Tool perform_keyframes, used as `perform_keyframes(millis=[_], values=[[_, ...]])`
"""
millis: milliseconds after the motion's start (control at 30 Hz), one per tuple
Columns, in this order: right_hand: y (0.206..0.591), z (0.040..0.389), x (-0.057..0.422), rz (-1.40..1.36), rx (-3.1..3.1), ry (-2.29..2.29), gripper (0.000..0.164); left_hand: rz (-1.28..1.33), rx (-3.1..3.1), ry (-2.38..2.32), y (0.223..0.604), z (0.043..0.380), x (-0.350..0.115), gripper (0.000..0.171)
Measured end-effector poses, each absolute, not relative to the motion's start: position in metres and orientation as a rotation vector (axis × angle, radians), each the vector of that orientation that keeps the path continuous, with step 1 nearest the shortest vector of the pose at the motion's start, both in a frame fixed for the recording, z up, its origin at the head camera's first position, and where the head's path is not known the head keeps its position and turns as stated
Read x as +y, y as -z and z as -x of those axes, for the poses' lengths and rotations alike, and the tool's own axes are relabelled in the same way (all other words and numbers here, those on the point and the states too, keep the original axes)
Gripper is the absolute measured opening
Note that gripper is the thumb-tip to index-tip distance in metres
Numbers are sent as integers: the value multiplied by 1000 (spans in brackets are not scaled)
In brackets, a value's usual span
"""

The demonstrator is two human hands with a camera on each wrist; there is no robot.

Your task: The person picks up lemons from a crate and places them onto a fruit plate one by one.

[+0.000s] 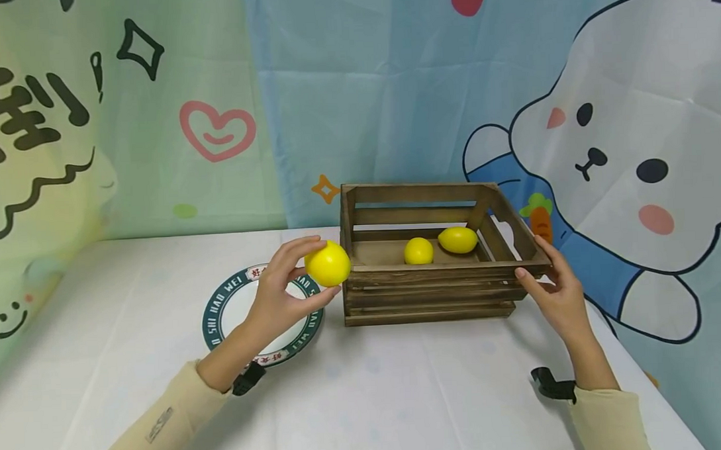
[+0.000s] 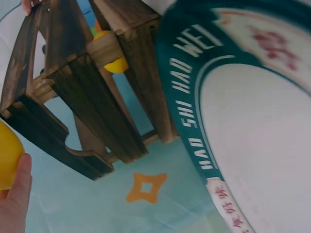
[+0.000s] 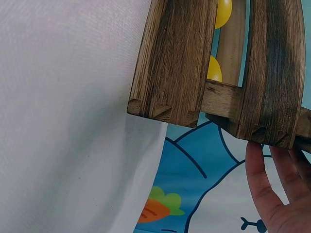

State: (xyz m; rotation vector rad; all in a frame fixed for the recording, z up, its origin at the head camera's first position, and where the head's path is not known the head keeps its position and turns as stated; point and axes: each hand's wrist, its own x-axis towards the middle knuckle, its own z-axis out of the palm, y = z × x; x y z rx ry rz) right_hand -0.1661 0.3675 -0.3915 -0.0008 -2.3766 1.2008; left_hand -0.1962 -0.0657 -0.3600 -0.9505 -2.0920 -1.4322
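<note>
My left hand [image 1: 279,297] pinches a lemon [image 1: 328,264] between thumb and fingers. It holds the lemon up beside the left end of a slatted wooden crate [image 1: 428,294], above the right part of a plate. At the left edge of the left wrist view, part of that lemon [image 2: 8,155] shows with a fingertip against it. Inside the crate lie two more yellow fruits, a round-looking lemon [image 1: 418,251] and a lemon on its side [image 1: 458,240]. My right hand [image 1: 556,297] grips the crate's front right corner, thumb at the front and fingers at the end.
A white plate with a green lettered rim [image 1: 213,323] lies left of the crate, partly hidden by my left forearm. A white cloth [image 1: 402,396] covers the table. Behind the crate hangs a printed backdrop [image 1: 369,119].
</note>
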Motion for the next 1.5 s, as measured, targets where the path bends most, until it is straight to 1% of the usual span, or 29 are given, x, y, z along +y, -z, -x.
perform_keyframes(millis=[333, 767, 1200, 1500], values=[[391, 165, 368, -9, -2372, -1192, 68, 865, -2127, 1390, 375, 197, -83, 68], [390, 166, 366, -40, -2365, -1184, 66, 656, -2242, 1258, 399, 199, -110, 65], [394, 166, 366, -43, -2357, -1204, 67, 446, -2679, 1189, 402, 208, -135, 58], [394, 168, 366, -37, -2359, -1192, 65, 400, -2811, 1012, 405, 216, -142, 59]])
